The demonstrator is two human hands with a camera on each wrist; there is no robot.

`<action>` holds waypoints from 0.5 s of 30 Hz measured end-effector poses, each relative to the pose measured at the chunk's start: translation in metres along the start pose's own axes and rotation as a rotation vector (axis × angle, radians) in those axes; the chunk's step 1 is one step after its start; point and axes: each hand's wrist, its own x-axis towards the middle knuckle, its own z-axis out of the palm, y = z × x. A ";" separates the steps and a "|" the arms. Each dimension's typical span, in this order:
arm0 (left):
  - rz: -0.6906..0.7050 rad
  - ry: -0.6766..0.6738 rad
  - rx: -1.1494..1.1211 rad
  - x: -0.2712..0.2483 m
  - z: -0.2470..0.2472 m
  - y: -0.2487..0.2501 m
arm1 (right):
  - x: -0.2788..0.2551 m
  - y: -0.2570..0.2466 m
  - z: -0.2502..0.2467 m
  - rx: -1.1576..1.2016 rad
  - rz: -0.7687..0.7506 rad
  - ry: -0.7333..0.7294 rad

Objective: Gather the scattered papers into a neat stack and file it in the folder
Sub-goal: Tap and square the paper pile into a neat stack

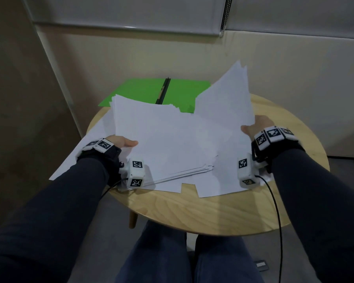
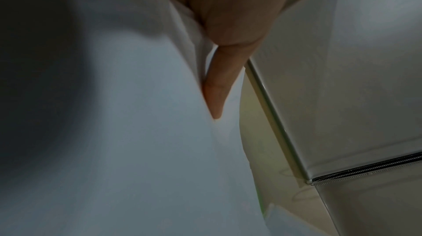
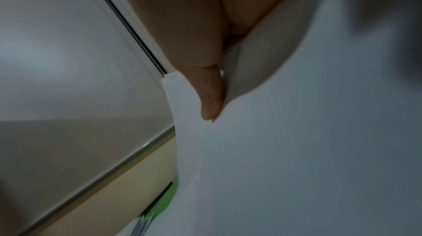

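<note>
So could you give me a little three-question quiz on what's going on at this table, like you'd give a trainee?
1. True or false: the green folder lies open at the far side of the round wooden table.
2. Which hands hold paper? A) left hand only B) right hand only C) both
3. Fill in: the loose sheets near the table's front edge lie ___ the lifted papers.

Key
1. True: it lies open, its dark spine showing, partly hidden by papers.
2. C: each hand grips a bundle at its side edge, the right-hand one raised higher.
3. Under: several still rest flat on the table, edges uneven, not yet gathered.
</note>
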 end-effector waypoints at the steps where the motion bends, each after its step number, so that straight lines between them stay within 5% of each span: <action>1: 0.008 0.000 0.004 0.000 0.001 0.000 | -0.001 -0.001 0.004 -0.017 0.001 -0.016; 7: 0.001 -0.049 -0.057 0.012 -0.002 -0.003 | -0.004 0.002 0.004 -0.123 -0.073 -0.191; 11: 0.015 -0.021 -0.037 -0.002 0.002 0.001 | 0.003 -0.020 -0.017 -0.001 -0.057 0.091; 15: 0.022 0.037 0.013 -0.008 0.005 0.002 | 0.001 -0.067 -0.048 0.114 -0.230 0.433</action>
